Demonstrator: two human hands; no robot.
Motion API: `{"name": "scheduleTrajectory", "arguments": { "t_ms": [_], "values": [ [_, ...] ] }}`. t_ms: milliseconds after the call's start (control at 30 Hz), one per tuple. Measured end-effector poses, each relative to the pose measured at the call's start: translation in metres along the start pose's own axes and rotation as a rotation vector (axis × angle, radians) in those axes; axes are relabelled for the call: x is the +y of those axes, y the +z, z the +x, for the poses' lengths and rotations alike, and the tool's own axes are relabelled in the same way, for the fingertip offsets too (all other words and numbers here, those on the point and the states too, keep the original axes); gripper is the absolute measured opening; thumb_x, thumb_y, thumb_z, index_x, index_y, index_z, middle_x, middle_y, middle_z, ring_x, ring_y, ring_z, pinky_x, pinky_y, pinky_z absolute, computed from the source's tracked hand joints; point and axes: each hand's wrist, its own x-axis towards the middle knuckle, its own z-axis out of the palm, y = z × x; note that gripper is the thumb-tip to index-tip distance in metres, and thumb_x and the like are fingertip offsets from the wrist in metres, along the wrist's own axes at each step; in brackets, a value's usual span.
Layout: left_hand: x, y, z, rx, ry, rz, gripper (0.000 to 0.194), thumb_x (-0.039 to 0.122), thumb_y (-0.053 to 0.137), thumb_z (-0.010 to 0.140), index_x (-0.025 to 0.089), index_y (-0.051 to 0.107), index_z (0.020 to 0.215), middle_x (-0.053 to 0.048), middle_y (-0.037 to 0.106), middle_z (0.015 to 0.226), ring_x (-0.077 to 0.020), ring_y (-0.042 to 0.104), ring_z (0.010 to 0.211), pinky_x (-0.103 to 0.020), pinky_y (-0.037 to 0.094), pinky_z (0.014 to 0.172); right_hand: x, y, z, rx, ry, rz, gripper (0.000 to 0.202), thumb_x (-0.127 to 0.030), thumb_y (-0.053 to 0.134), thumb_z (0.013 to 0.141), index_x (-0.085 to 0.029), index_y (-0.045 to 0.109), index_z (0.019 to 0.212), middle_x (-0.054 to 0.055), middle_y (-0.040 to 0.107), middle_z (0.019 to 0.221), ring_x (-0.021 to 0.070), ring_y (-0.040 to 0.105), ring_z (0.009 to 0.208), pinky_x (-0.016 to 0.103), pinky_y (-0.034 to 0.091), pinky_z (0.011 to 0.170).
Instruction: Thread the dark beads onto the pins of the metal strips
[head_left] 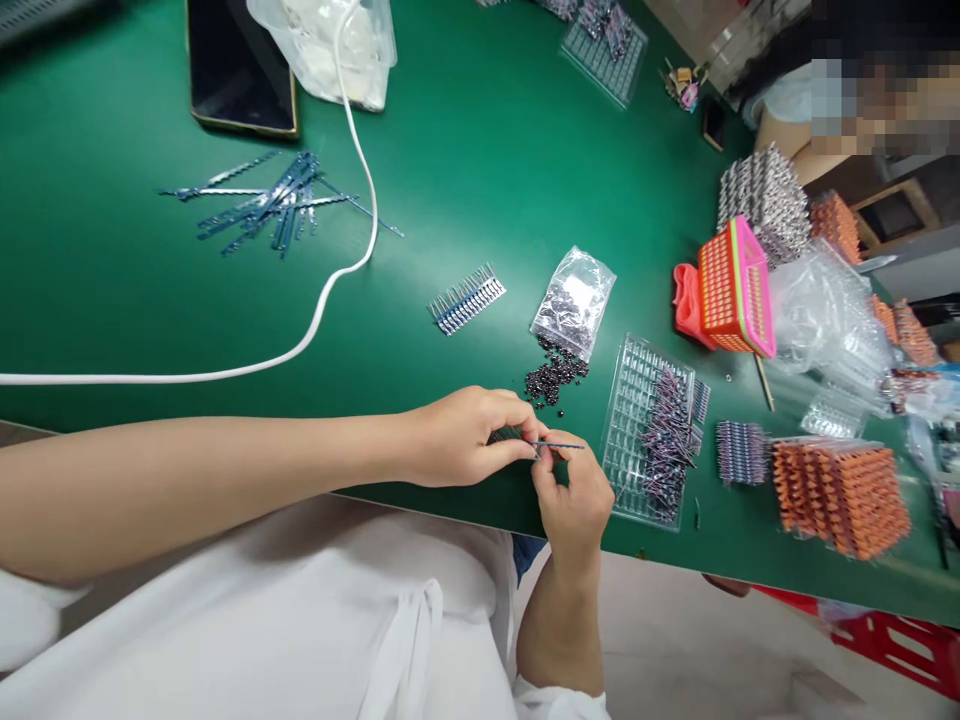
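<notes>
My left hand (469,440) is closed in a pinch at the table's near edge, its fingertips meeting those of my right hand (577,490). Between them is a thin dark strip (566,446), partly hidden by the fingers; one end sticks out over my right hand. Just beyond the hands lies a loose pile of small dark shiny beads (551,378), spilling from a transparent zip bag (576,295). A comb-like row of short metal pins (466,298) lies farther off to the left. Right of my right hand sits a transparent compartment tray (624,440) with many dark purplish pin-like pieces (670,440) on it.
Blue metal strips (289,200) lie scattered at left, near a white cable (326,290), a dark tablet (241,70) and a plastic container (330,50). To the right stand an orange-pink basket (724,290), stacked orange pieces (840,495) and plastic bags (829,310). Another person is at far right.
</notes>
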Motion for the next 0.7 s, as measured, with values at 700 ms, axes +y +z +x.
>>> {"name": "scheduleTrajectory", "arguments": {
  "t_ms": [700],
  "values": [
    [-0.005, 0.010, -0.004, 0.072, 0.364, 0.094, 0.014, 0.012, 0.046, 0.094, 0.016, 0.058, 0.088, -0.016, 0.074, 0.100, -0.0225, 0.066, 0.102, -0.035, 0.053, 0.085, -0.012, 0.007, -0.007, 0.190, 0.311, 0.125, 0.016, -0.021, 0.064, 0.088, -0.023, 0.065, 0.104, 0.003, 0.074, 0.093, 0.0144, 0.071, 0.079, 0.029, 0.060, 0.073]
  ]
}}
